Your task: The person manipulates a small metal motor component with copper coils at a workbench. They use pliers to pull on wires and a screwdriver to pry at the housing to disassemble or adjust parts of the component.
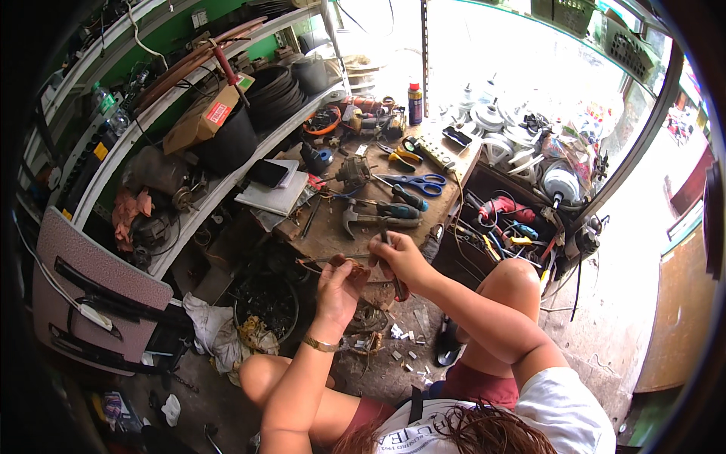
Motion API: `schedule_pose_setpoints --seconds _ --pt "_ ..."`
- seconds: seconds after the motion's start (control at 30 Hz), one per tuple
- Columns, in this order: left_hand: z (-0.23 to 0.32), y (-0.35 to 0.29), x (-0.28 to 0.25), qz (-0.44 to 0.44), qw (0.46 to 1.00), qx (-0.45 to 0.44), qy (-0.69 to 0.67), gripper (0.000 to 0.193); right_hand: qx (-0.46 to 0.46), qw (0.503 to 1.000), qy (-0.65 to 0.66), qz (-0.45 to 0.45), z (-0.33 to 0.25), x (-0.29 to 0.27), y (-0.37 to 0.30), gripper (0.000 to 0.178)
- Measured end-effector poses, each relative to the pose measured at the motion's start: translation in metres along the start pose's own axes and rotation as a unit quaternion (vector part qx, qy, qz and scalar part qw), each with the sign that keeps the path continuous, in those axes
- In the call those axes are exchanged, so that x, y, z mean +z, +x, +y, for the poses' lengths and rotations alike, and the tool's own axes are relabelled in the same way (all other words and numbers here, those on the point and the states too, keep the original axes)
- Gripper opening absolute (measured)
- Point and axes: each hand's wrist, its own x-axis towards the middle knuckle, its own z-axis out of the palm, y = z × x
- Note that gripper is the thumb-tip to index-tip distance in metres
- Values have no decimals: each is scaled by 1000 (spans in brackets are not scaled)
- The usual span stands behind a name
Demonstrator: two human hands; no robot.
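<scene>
Over the near edge of the wooden workbench, my two hands meet. My left hand pinches a small copper-brown piece, perhaps wound wire; its exact kind cannot be made out. Closed around a dark, slim tool with a reddish part is my right hand, its fingertips close to that piece. The tool's working end is hidden by the fingers. Just beyond the hands lie a claw hammer and a screwdriver. Blue-handled scissors and yellow-handled pliers sit farther back.
A power strip and a spray can stand at the bench's back. To the right, a crate holds a red power tool and cables. A black tub of scraps sits at left, below loaded shelves. White bits litter the floor.
</scene>
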Motion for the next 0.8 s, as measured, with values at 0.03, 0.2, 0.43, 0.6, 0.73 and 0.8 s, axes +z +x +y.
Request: schedule_pose_setpoints --seconds 0.03,0.2,0.43,0.6,0.73,0.8 --pt "1 2 -2 7 1000 5 -15 20 16 999 45 16 0 -1 0 20" --pt "9 7 -11 -4 998 53 -39 18 -76 965 -243 -66 -9 -14 -2 31" --pt "2 -3 1 -15 999 24 -22 23 -142 928 -343 -39 -1 0 -8 40" --pt "6 0 -1 29 996 82 21 22 -109 939 -318 -66 3 -4 -5 24" --pt "24 2 -5 46 994 97 22 21 -54 983 -159 -72 2 -7 -2 15" --pt "28 2 0 -10 994 67 84 21 -80 986 -128 -67 1 -5 -2 15"
